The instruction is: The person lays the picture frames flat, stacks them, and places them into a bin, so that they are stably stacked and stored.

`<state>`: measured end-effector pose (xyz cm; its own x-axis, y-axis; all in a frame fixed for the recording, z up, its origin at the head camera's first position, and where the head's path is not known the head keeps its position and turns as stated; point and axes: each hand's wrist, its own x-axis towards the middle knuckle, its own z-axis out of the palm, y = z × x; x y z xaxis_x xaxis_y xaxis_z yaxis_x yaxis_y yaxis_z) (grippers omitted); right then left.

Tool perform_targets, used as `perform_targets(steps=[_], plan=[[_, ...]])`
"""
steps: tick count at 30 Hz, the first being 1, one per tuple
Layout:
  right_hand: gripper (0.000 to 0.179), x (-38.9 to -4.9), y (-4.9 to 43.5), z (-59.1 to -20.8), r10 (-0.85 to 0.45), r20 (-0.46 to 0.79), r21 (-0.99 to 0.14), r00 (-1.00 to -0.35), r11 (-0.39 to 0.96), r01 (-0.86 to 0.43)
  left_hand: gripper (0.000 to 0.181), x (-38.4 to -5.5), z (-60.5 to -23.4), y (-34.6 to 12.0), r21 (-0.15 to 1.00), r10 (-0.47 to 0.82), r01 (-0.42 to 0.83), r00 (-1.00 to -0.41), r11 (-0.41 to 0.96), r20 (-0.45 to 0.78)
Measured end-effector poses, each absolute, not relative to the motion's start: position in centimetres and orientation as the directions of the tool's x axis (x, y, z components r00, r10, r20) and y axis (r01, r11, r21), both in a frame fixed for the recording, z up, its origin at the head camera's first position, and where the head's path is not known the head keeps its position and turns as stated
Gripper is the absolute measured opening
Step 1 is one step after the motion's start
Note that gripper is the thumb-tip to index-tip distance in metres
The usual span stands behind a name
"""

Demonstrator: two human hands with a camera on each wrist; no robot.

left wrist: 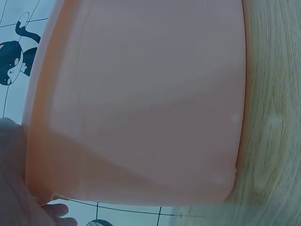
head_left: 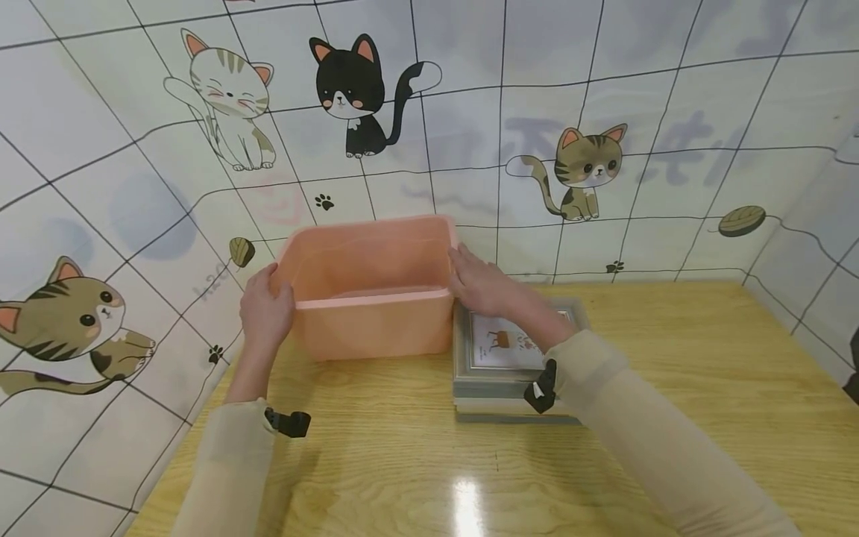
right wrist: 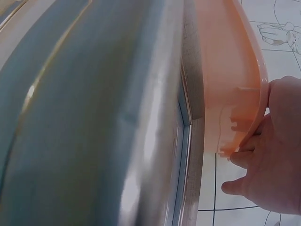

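Note:
A peach-pink plastic storage bin [head_left: 376,328] stands on the wooden table, its open top facing up and nothing showing inside. My left hand [head_left: 265,309] grips its left end at the rim, thumb toward the front. At the opposite end, my right hand [head_left: 479,282] holds the right rim; in the right wrist view, the fingers [right wrist: 249,153] curl under the bin's lip. Below the right forearm lies a stack of picture frames [head_left: 463,373], the top one with a small brown drawing. The left wrist view is mostly filled by the bin's front wall [left wrist: 150,103].
The wooden table [head_left: 376,462] meets a white wall [head_left: 470,179] at the back and left, covered in grid lines and cartoon cats. The frame stack sits close against the bin's right side. Black cameras are strapped to both wrists.

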<state>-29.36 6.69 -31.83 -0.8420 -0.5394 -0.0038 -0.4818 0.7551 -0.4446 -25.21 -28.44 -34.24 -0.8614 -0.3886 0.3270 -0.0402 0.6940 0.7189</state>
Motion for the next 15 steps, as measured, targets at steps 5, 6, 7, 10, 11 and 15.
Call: perform_targets(steps=[5,6,7,10,11,15], plan=[[0.067,-28.9,6.6,-31.8,-0.508,-0.014,-0.427,-0.861,0.782,-0.454,0.050,-26.0,-34.2,-28.1,0.727,-0.402,-0.032,-0.849,0.686,0.342],[0.067,-28.8,6.6,-31.8,-0.503,-0.015,-0.427,-0.864,0.785,-0.449,0.050,-26.2,-34.2,-28.0,0.726,-0.401,-0.028,-0.848,0.687,0.347],[0.067,-28.7,6.6,-31.8,-0.498,-0.015,-0.430,-0.867,0.786,-0.445,0.049,-26.3,-34.1,-28.0,0.728,-0.401,-0.026,-0.847,0.685,0.347],[0.067,-28.4,6.5,-31.7,-0.487,-0.017,-0.432,-0.873,0.791,-0.433,0.049,-26.7,-34.1,-27.9,0.731,-0.405,-0.029,-0.847,0.681,0.344],[0.066,-28.3,6.5,-31.7,-0.486,-0.016,-0.429,-0.874,0.792,-0.433,0.049,-26.8,-34.1,-27.9,0.732,-0.408,-0.033,-0.847,0.680,0.340],[0.067,-28.0,6.5,-31.7,-0.477,-0.013,-0.422,-0.879,0.799,-0.428,0.049,-26.9,-34.1,-27.9,0.738,-0.416,-0.047,-0.849,0.673,0.325]])
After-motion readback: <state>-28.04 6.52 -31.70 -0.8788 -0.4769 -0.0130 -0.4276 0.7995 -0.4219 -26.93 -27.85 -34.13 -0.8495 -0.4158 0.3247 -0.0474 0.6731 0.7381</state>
